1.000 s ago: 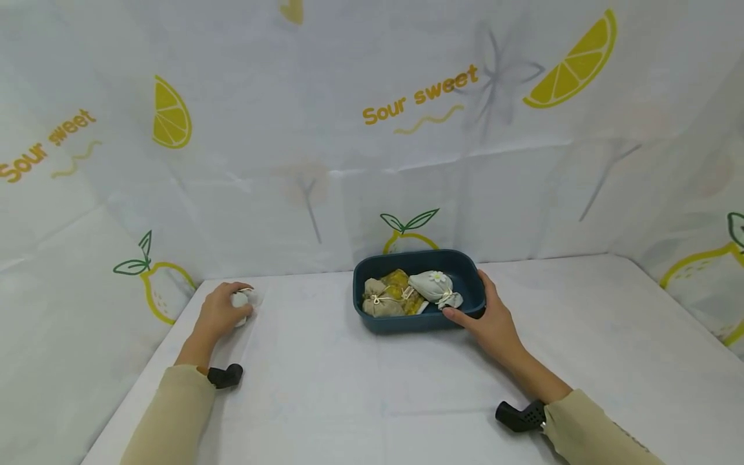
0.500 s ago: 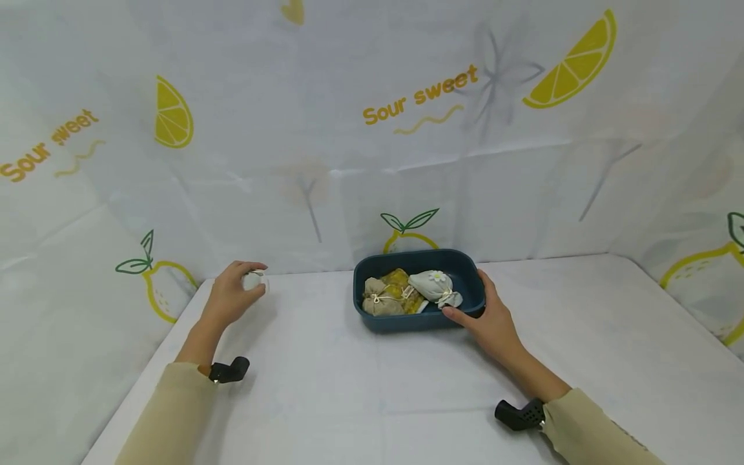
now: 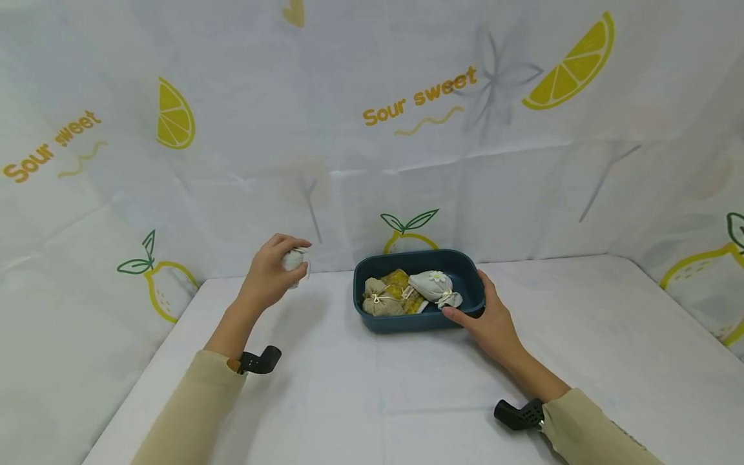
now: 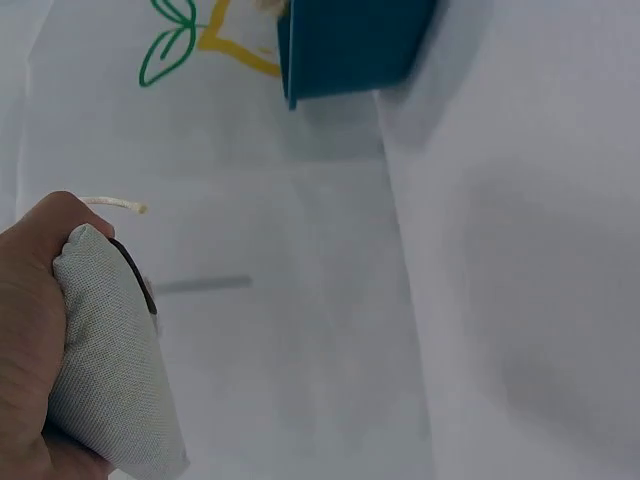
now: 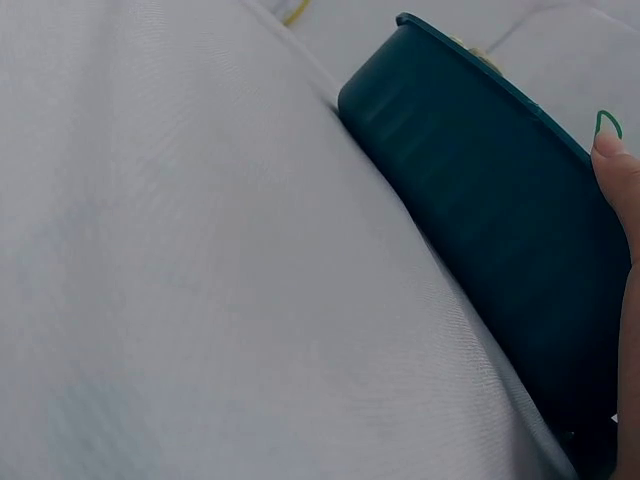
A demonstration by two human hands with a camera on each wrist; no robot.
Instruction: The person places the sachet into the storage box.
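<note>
My left hand (image 3: 268, 274) holds a pale grey cloth sachet (image 3: 293, 260) above the table, left of a dark teal bin (image 3: 401, 325). In the left wrist view the thumb and fingers are curled round the sachet (image 4: 115, 360), with a cord end sticking out. Inside the bin lie a beige tied pouch (image 3: 385, 306), a yellow patterned pouch (image 3: 398, 281) and a pale grey pouch (image 3: 429, 285) with a white flower. At the bin's right end my right hand (image 3: 494, 326) grips it, thumb on the front rim; most of its fingers are hidden behind the wall.
A white cloth covers the table (image 3: 325, 387). Behind it hangs a white sheet (image 3: 244, 194) printed with lemons and words, close to the bin's back side. Each wrist bears a black camera mount (image 3: 261, 360).
My left hand has lifted the grey sachet off the table at the left and carried it up and rightward, closer to the bin. The right hand and bin have stayed put.
</note>
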